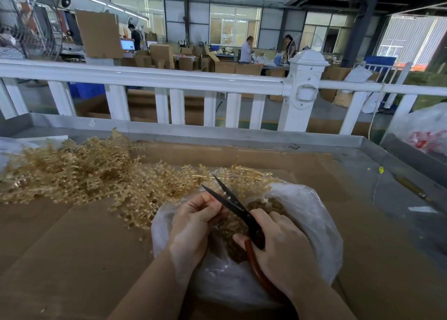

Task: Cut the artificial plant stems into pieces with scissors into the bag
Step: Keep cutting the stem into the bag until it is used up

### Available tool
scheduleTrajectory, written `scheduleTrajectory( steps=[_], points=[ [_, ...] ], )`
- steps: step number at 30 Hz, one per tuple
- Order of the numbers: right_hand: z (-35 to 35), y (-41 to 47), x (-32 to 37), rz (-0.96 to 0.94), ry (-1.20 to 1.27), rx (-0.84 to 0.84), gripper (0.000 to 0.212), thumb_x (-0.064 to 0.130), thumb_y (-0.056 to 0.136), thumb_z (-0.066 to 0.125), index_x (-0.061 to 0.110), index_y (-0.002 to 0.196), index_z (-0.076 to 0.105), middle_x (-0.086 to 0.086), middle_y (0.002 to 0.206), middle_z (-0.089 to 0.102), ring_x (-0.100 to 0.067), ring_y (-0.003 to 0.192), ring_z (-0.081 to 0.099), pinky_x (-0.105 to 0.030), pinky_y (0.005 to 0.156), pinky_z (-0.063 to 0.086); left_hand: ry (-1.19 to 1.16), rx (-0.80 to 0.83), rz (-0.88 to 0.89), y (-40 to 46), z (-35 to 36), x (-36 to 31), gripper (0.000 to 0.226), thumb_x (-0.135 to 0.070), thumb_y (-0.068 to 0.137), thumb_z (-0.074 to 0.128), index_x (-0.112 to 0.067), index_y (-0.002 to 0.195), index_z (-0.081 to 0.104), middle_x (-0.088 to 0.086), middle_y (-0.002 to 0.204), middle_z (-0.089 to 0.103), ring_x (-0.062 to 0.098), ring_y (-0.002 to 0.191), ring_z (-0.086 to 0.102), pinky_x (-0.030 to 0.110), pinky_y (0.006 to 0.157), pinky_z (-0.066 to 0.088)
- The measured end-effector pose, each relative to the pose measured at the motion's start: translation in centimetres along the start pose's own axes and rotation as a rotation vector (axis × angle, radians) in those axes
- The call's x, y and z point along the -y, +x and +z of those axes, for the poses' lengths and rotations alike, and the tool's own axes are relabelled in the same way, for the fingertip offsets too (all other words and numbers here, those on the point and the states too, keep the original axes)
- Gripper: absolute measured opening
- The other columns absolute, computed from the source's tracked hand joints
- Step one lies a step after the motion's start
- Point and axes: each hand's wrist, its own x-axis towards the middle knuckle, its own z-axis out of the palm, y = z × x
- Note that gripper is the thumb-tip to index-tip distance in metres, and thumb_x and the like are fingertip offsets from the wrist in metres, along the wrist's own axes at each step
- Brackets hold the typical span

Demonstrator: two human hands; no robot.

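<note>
Head view, looking down at two hands working over a clear bag (314, 213) lying on a cardboard-covered surface (72, 247).

Right hand (283, 244) gripping scissors (235, 204), fingers curled round the red-brown handle near the wrist. Blades parted in a narrow V, tips pointing up and to the left, away from the body, over the bag's mouth.

Left hand (193, 223) sitting just left of the blades, fingers curled and pinching something at the fingertips, right beside the lower blade. Presumably a thin stem piece, though too small and too hidden by the fingers to tell for sure.

Bag holding a heap of darker cut pieces (273, 204), showing between and behind the two hands.

Uncut stems (72, 174) lying in a big pale-gold tangle to the left and further back, spreading across the surface, with a few sprigs reaching right up to the bag's left rim. Long axes mostly running left to right.

Key relation, as a judgement: pile lying on the left hand's side, so the left hand being the nearer one for fetching and feeding a fresh stem, crossing it into the open V from the left. Blades already standing over the bag, so cut bits likely dropping straight in.

Beyond the surface, a white railing (169, 82) and a workshop with cardboard boxes (225, 67).
</note>
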Motion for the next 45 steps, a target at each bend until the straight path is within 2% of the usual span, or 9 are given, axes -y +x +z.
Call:
scheduleTrajectory(
  steps=[10,15,17,21,25,30,37,41,45],
  points=[
    [0.0,0.0,0.3,-0.018,0.057,-0.036,0.041,0.059,0.083,0.046,0.023,0.096,0.06,0.007,0.073,0.059,-0.011,0.066,0.057,-0.018,0.06,0.04,0.005,0.064,-0.047,-0.1,0.1,0.2,0.017,-0.002,0.067,0.06,-0.001,0.082,0.069,0.016,0.084,0.068,0.02,0.076,0.066,0.026,0.074,0.056],
    [0.0,0.1,0.3,-0.037,0.067,-0.048,0.046,0.063,0.084,0.038,0.023,0.093,0.06,0.007,0.067,0.058,-0.009,0.057,0.056,-0.017,0.052,0.041,0.02,0.071,-0.068,-0.3,0.1,-0.1,0.012,-0.004,0.069,0.063,-0.001,0.08,0.068,0.016,0.083,0.068,0.024,0.08,0.062,0.037,0.089,0.049],
    [0.0,0.1,0.3,-0.038,0.066,-0.058,0.043,0.061,0.084,0.042,0.023,0.091,0.06,0.007,0.064,0.058,-0.008,0.053,0.055,-0.013,0.05,0.038,0.032,0.063,-0.077,-0.3,0.2,-0.1,0.016,-0.004,0.069,0.063,0.001,0.084,0.065,0.016,0.084,0.067,0.025,0.081,0.061,0.038,0.09,0.048],
    [0.1,0.1,0.0,-0.035,0.041,-0.053,0.029,0.048,0.079,0.069,0.023,0.09,0.06,0.008,0.063,0.057,-0.007,0.052,0.054,-0.004,0.051,0.026,0.008,0.037,-0.109,-0.4,0.3,-0.1,0.028,-0.003,0.068,0.063,0.007,0.094,0.062,0.022,0.09,0.064,0.029,0.085,0.06,0.041,0.094,0.047],
    [0.4,0.1,-0.1,-0.053,0.023,-0.081,0.029,0.045,0.076,0.073,0.023,0.089,0.06,0.007,0.06,0.057,-0.008,0.049,0.054,-0.012,0.049,0.034,0.001,0.031,-0.114,-0.3,0.3,-0.2,0.03,-0.003,0.067,0.064,0.007,0.096,0.062,0.02,0.088,0.066,0.025,0.081,0.063,0.036,0.087,0.051],
    [0.5,0.1,-0.2,-0.059,0.018,-0.071,0.026,0.045,0.079,0.071,0.023,0.088,0.06,0.008,0.06,0.059,-0.007,0.05,0.056,-0.017,0.047,0.042,0.009,0.027,-0.109,-0.2,0.3,-0.1,0.021,-0.002,0.064,0.066,0.002,0.085,0.064,0.013,0.075,0.069,0.016,0.066,0.067,0.022,0.065,0.057],
    [0.1,0.0,-0.2,-0.057,0.074,-0.096,0.038,0.061,0.081,0.05,0.025,0.086,0.06,0.011,0.061,0.057,-0.002,0.052,0.053,-0.004,0.049,0.03,0.008,-0.022,-0.135,-0.4,0.4,-0.4,0.008,0.001,0.072,0.064,-0.006,0.071,0.064,0.013,0.07,0.067,0.021,0.065,0.067,0.031,0.065,0.057],
    [-0.1,0.1,-0.3,-0.079,0.183,-0.22,0.042,0.057,0.086,0.051,0.019,0.095,0.065,0.011,0.072,0.062,-0.004,0.063,0.059,-0.02,0.058,0.05,-0.001,-0.114,-0.074,-0.4,0.7,-0.4,0.024,0.002,0.089,0.053,-0.012,0.07,0.056,0.004,0.061,0.056,0.016,0.056,0.054,0.026,0.06,0.048],
    [-0.4,0.2,-0.3,-0.056,0.211,-0.313,0.044,0.054,0.086,0.054,0.015,0.1,0.067,0.009,0.075,0.064,-0.007,0.066,0.061,-0.02,0.06,0.049,0.074,-0.126,0.053,-0.6,1.6,-0.9,0.014,-0.002,0.091,0.054,-0.011,0.08,0.057,0.007,0.07,0.058,0.019,0.065,0.055,0.029,0.063,0.05]
  ],
)
